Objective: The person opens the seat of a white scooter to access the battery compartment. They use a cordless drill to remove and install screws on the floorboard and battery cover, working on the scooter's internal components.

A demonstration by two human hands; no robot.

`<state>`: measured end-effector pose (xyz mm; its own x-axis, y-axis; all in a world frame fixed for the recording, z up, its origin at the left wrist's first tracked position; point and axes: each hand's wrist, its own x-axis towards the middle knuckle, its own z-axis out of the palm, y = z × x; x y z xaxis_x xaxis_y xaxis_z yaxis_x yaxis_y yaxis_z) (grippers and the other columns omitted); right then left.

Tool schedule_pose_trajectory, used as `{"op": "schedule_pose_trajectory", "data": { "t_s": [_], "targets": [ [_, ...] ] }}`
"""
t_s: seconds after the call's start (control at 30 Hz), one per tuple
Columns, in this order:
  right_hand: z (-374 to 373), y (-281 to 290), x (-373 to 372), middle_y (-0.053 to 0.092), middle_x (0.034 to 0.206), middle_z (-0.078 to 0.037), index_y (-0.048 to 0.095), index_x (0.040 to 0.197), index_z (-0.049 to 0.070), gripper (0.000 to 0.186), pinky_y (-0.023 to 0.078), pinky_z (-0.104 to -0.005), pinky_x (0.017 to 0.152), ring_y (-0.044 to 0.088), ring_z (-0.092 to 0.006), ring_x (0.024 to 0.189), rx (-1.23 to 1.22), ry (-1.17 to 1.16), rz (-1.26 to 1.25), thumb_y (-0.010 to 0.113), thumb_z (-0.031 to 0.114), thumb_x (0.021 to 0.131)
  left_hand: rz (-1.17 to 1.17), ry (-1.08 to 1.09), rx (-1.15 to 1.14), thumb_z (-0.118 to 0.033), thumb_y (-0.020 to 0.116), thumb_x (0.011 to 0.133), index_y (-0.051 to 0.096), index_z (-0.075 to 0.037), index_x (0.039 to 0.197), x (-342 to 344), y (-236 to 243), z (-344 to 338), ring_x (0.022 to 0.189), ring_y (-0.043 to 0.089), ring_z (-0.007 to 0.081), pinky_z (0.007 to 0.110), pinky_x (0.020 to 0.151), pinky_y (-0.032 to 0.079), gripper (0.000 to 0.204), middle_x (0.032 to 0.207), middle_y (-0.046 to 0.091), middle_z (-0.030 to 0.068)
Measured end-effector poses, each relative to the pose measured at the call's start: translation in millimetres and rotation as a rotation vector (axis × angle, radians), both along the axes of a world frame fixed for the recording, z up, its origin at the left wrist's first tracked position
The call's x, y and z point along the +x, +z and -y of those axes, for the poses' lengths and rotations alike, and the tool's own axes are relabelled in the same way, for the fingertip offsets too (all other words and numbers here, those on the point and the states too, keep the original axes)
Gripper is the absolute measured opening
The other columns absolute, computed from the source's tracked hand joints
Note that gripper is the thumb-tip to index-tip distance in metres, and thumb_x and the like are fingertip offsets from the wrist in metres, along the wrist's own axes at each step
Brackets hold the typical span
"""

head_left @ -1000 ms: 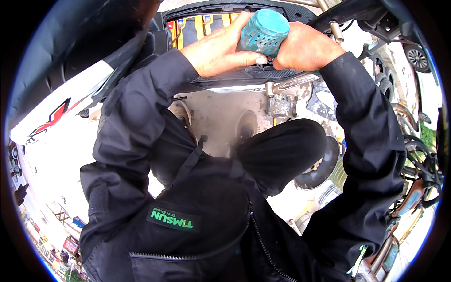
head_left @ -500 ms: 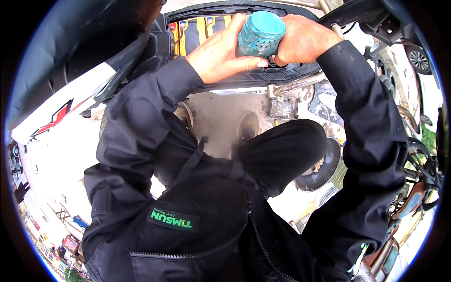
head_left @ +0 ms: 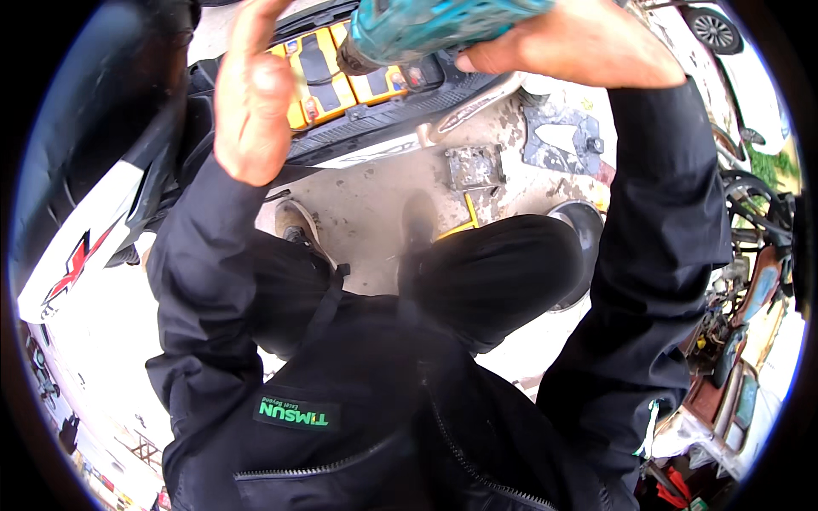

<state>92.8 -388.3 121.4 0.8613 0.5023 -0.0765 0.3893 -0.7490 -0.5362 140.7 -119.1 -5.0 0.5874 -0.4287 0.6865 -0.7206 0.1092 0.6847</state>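
Note:
A teal power drill (head_left: 443, 25) lies nearly level across the top of the view, its dark nose toward the left. My right hand (head_left: 588, 47) is closed around it, though most of its fingers are hidden. To the left of the drill's nose, my left hand (head_left: 254, 98) is raised, open and apart from it, with the fingertips cut off by the upper edge. Below the drill, several yellow-and-black batteries (head_left: 315, 72) with wired terminals sit in the black compartment (head_left: 409, 111) of a scooter. The drill covers part of the compartment.
A white scooter panel (head_left: 89, 234) stands at the left. On the ground are a worn metal bracket (head_left: 475, 168), a yellow-handled tool (head_left: 469, 213), a grey plate (head_left: 554, 149) and a dark round thing (head_left: 588, 230) beside my knee. A white car (head_left: 758, 60) stands far right.
My left hand has let go of the drill and moved left. My right hand has tipped the drill from upright to nearly level. The view has shifted, showing more of the batteries.

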Motion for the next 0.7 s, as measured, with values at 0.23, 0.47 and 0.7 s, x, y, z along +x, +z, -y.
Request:
{"op": "schedule_pose_trajectory", "data": {
  "t_s": [0.23, 0.47, 0.7],
  "targets": [
    [46, -38, -195, 0.072, 0.108, -0.006, 0.068, 0.124, 0.004, 0.045, 0.055, -0.0332, 0.087, 0.067, -0.0172, 0.096, 0.515, -0.791, 0.074, 0.085, 0.015, 0.084, 0.106, -0.144, 0.591, 0.011, 0.065, 0.086, 0.066, -0.001, 0.123, -97, 6, -2, 0.096, 0.074, 0.0318, 0.033, 0.079, 0.06, 0.038, 0.128, 0.068, 0.0161],
    [36, -95, -272, 0.058, 0.091, -0.003, 0.057, 0.129, -0.001, 0.033, 0.048, -0.0411, 0.098, 0.059, -0.0158, 0.09, 2.431, -0.9, 0.085, 0.058, 0.021, 0.105, 0.127, -0.587, 1.127, -0.003, 0.068, 0.083, 0.066, -0.005, 0.122, -144, -138, 61, 0.126, 0.058, 0.0354, 0.046, 0.1, 0.052, 0.038, 0.141, 0.057, 0.0171],
    [53, -95, -310, 0.054, 0.091, -0.001, 0.052, 0.133, 0.005, 0.033, 0.046, -0.0415, 0.095, 0.054, -0.0165, 0.09, 2.331, -1.063, 0.231, 0.055, 0.024, 0.105, -0.25, -0.241, 1.167, -0.017, 0.069, 0.089, 0.073, -0.002, 0.103, -140, -305, 154, 0.093, 0.071, 0.0389, 0.047, 0.087, 0.055, 0.02, 0.095, 0.075, 0.0179]
  ]
}}
